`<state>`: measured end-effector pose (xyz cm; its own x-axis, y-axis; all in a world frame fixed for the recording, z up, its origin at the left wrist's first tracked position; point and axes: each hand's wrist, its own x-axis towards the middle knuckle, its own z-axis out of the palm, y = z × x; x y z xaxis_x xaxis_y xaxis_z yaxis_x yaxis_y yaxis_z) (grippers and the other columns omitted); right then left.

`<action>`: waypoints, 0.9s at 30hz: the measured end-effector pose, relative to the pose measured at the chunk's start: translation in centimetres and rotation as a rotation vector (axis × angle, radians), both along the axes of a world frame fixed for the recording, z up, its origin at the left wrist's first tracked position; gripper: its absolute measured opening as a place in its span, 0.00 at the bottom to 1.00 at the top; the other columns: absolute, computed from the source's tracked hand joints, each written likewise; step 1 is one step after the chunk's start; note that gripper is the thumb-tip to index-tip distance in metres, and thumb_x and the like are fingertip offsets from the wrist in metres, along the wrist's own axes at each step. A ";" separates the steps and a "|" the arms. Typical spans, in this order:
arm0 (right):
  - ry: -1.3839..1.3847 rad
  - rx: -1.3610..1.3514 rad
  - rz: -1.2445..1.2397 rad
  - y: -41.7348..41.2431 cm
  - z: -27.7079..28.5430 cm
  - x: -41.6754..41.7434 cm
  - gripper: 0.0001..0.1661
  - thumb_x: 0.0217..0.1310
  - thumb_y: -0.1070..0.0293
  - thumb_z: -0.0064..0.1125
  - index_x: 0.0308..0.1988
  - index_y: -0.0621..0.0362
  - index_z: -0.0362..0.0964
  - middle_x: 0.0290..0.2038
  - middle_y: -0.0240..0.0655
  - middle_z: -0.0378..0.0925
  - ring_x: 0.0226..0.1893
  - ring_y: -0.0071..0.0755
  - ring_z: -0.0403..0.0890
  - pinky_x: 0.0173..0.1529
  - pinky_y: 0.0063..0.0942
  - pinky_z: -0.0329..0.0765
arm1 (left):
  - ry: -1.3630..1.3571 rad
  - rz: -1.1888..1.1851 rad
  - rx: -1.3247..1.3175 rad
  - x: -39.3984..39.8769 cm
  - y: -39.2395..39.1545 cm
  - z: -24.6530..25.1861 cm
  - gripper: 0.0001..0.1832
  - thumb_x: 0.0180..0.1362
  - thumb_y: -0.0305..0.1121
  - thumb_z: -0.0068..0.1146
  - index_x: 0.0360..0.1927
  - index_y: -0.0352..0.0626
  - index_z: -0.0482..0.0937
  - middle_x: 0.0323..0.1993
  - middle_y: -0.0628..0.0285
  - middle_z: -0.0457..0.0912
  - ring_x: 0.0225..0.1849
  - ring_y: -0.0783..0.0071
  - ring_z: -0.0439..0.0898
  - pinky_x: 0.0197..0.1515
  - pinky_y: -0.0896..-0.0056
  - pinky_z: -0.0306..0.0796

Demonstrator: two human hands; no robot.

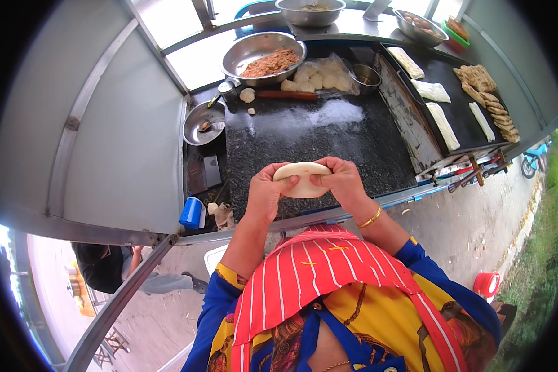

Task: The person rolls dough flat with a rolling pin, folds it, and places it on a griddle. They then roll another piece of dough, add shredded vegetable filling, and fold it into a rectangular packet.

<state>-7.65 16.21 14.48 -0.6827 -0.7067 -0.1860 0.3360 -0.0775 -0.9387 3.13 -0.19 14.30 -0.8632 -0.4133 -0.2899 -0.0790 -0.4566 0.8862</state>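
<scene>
A flattened oval of pale dough (302, 180) is held between both hands, above the near edge of the dark stone worktop (279, 144). My left hand (269, 188) grips its left end, thumb on the near face. My right hand (342, 180) grips the right end in the same way; a gold bangle circles that wrist. White flour (337, 113) lies spread over the far part of the worktop. Beyond it are a reddish-brown rolling pin (286, 95), a dough ball (247, 95) and a plastic bag of dough balls (330, 74).
A steel bowl of reddish filling (230, 56) stands at the back. To the right, a black griddle (455, 100) holds pale dough pieces and browned flatbreads. A smaller bowl with a spoon (190, 125) and a blue cup (191, 213) are at left. A person (100, 269) sits beyond the frame post.
</scene>
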 end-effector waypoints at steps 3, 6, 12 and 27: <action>0.039 -0.034 0.037 -0.8 0.4 -0.3 0.16 0.56 0.77 0.70 0.46 0.66 0.78 0.38 0.34 0.82 0.39 0.25 0.83 0.35 0.23 0.83 | 0.004 0.019 0.009 0.0 -0.3 -0.4 0.17 0.55 0.24 0.71 0.49 0.39 0.81 0.41 0.64 0.85 0.40 0.78 0.82 0.42 0.77 0.77; 0.146 0.047 0.052 -1.2 -2.4 -1.2 0.17 0.62 0.69 0.67 0.48 0.66 0.77 0.36 0.34 0.83 0.39 0.23 0.82 0.35 0.23 0.83 | -0.038 -0.021 0.026 -0.6 0.0 -1.2 0.16 0.58 0.26 0.69 0.50 0.37 0.80 0.42 0.62 0.85 0.41 0.75 0.83 0.44 0.74 0.78; -0.086 0.021 0.117 -1.2 -1.6 -1.7 0.16 0.62 0.74 0.66 0.49 0.68 0.76 0.38 0.36 0.82 0.36 0.26 0.84 0.35 0.25 0.86 | -0.003 0.044 0.149 0.2 -0.9 -2.7 0.19 0.60 0.23 0.65 0.54 0.35 0.78 0.46 0.59 0.84 0.46 0.70 0.84 0.51 0.67 0.81; 1.076 0.680 0.059 -2.1 -12.3 -5.7 0.42 0.67 0.49 0.56 0.72 0.57 0.55 0.75 0.45 0.52 0.78 0.47 0.46 0.77 0.46 0.49 | -0.303 0.249 -0.208 -1.3 -2.6 -9.3 0.29 0.69 0.31 0.55 0.70 0.30 0.64 0.70 0.45 0.68 0.71 0.62 0.68 0.71 0.66 0.61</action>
<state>-13.36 14.16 2.14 -0.6850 -0.7211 0.1043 -0.6296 0.5137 -0.5828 1.84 -2.80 4.99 -0.6190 -0.6740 -0.4031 -0.2598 -0.3086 0.9150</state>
